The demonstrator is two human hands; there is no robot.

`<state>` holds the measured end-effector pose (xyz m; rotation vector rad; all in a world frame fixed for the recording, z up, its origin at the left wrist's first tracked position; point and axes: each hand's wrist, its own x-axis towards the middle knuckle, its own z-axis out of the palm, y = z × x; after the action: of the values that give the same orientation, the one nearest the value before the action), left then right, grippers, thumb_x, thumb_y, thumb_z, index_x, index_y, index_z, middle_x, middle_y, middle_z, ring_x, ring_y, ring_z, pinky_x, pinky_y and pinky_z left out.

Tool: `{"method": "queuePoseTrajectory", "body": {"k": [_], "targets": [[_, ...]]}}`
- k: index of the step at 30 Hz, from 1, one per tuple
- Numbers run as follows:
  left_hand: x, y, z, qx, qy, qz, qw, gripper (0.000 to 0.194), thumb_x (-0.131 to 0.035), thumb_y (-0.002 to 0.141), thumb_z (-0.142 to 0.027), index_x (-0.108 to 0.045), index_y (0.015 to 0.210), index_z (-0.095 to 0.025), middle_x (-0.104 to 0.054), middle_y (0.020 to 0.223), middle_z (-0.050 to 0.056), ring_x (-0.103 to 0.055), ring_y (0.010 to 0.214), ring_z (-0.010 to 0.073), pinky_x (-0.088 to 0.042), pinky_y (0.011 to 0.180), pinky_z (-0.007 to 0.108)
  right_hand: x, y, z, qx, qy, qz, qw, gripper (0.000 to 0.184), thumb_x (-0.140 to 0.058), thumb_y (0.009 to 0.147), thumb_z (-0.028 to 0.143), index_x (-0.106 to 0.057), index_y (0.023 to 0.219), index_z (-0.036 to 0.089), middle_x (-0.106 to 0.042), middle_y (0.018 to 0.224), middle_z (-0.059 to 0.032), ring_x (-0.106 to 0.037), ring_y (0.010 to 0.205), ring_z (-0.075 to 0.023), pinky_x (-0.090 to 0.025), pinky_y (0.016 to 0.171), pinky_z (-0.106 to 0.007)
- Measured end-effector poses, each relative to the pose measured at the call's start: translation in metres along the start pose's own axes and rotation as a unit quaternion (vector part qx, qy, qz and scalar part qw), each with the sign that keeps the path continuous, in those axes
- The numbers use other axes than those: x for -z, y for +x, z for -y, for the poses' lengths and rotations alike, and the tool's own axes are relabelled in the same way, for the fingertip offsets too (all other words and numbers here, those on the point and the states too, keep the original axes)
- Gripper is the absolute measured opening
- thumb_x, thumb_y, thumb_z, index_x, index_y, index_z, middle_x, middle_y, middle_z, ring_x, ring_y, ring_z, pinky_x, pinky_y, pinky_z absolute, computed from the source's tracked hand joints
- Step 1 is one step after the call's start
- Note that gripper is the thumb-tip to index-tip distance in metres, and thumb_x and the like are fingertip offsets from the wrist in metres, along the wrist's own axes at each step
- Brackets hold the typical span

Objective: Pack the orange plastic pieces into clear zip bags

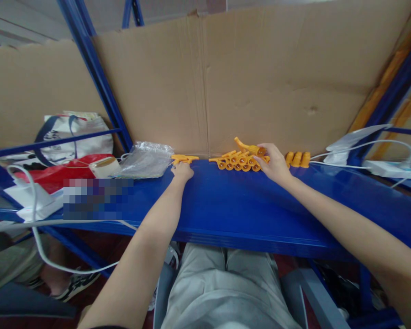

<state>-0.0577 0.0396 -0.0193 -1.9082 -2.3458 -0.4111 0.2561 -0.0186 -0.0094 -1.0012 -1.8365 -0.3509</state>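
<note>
My right hand point(273, 163) pinches an orange pipe-shaped piece point(250, 147) with a wide round cup and a narrow bent stem, held just above a stack. The stack of similar orange pieces point(238, 167) lies with round openings facing me and metal visible inside. My left hand point(182, 171) is closed over several thin orange pieces point(185, 158) by the cardboard; its fingertips are partly hidden, and it seems to grip one of them. Right of my right hand, several orange caps point(297, 159) stand in a row.
Cardboard point(253, 82) walls off the back of the blue shelf point(226, 205). A clear plastic bag point(145, 160), a tape roll point(106, 167), red cloth point(66, 172) and a white bag point(75, 135) lie left. White cables point(36, 246) hang there. A white power strip point(397, 169) sits right.
</note>
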Motion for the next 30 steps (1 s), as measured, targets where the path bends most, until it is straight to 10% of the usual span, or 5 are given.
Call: {"method": "queuePoseTrajectory", "body": {"k": [15, 30], "targets": [[0.006, -0.014, -0.026, -0.121, -0.03, 0.032, 0.992, 0.03, -0.057, 0.077, -0.015, -0.074, 0.101, -0.012, -0.073, 0.106, 0.017, -0.068, 0.104, 0.0281, -0.052, 0.09, 0.032, -0.057, 0.068, 0.052, 0.063, -0.222, 0.235, 0.944, 0.039, -0.041, 0.092, 0.015, -0.053, 0.129, 0.01, -0.061, 0.12, -0.019, -0.061, 0.1, -0.0294, -0.045, 0.084, -0.038], [0.005, -0.017, -0.028, -0.147, -0.046, 0.023, 0.988, 0.027, -0.06, 0.074, -0.017, -0.075, 0.097, -0.018, -0.075, 0.088, 0.012, -0.071, 0.091, 0.0257, -0.054, 0.081, 0.031, -0.097, 0.057, 0.048, 0.031, -0.229, 0.357, 0.905, 0.042, -0.045, 0.092, 0.014, -0.059, 0.131, 0.015, -0.061, 0.13, -0.018, -0.061, 0.114, -0.0302, -0.045, 0.094, -0.041]]}}
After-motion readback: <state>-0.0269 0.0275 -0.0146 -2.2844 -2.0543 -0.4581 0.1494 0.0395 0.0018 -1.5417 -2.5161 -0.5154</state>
